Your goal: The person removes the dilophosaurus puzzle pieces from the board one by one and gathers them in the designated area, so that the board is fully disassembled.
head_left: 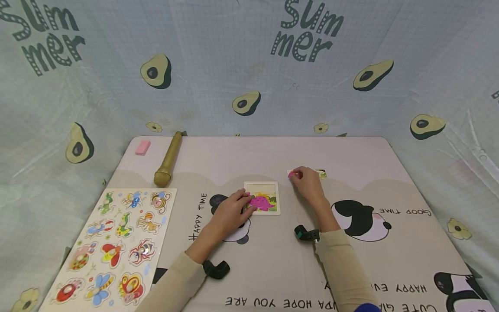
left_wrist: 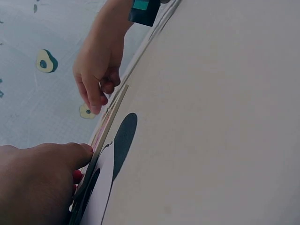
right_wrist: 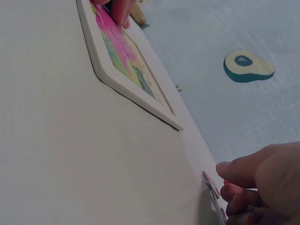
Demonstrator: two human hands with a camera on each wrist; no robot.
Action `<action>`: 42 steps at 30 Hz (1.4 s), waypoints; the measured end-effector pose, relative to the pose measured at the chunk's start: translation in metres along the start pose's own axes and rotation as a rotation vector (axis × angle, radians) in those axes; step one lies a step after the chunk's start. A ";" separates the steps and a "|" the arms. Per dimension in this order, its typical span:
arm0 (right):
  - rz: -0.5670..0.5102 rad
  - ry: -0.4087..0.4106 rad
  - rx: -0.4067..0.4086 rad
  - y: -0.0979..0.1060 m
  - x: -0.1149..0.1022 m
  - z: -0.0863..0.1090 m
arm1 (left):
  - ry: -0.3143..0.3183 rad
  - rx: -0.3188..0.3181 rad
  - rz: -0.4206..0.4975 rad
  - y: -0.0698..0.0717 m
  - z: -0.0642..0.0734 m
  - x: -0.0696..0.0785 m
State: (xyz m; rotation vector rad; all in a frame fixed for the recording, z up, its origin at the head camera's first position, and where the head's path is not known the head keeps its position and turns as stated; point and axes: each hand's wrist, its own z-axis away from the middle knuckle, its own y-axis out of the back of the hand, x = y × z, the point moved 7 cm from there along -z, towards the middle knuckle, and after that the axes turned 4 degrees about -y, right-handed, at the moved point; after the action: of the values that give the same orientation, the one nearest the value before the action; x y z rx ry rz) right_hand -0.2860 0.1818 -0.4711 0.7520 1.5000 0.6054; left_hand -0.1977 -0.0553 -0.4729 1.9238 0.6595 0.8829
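My left hand (head_left: pixel 232 212) rests on the left side of a small white-framed picture puzzle (head_left: pixel 279 199), its fingers extended over the edge and the pink dinosaur. The puzzle lies flat, and a bare strip shows along the top inside its frame. To its right, my right hand (head_left: pixel 308 184) has thumb and fingers brought together at a small pink puzzle piece (head_left: pixel 290 174), pinching it low over the table. In the right wrist view that piece (right_wrist: pixel 210 184) shows edge-on beside the thumb. Another puzzle piece (head_left: pixel 322 173), with green and dark patches, lies just beyond the right hand.
A sheet of insect and animal pictures (head_left: pixel 130 225) covers the table's left side. Behind it lie a gold microphone (head_left: pixel 168 160) and a pink block (head_left: pixel 143 147). The tabletop cover (head_left: pixel 273 268) is printed with pandas and lettering. A patterned curtain (head_left: pixel 202 56) encloses the back and sides.
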 end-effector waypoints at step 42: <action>0.093 0.212 -0.294 -0.025 -0.045 0.035 | -0.035 0.030 -0.016 -0.001 0.000 0.002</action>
State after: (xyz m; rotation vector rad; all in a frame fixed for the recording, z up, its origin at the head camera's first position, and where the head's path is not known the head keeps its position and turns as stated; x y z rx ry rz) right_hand -0.2538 0.1289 -0.4634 0.5444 1.5292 0.9774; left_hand -0.1966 -0.0537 -0.4731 1.9536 0.6700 0.8324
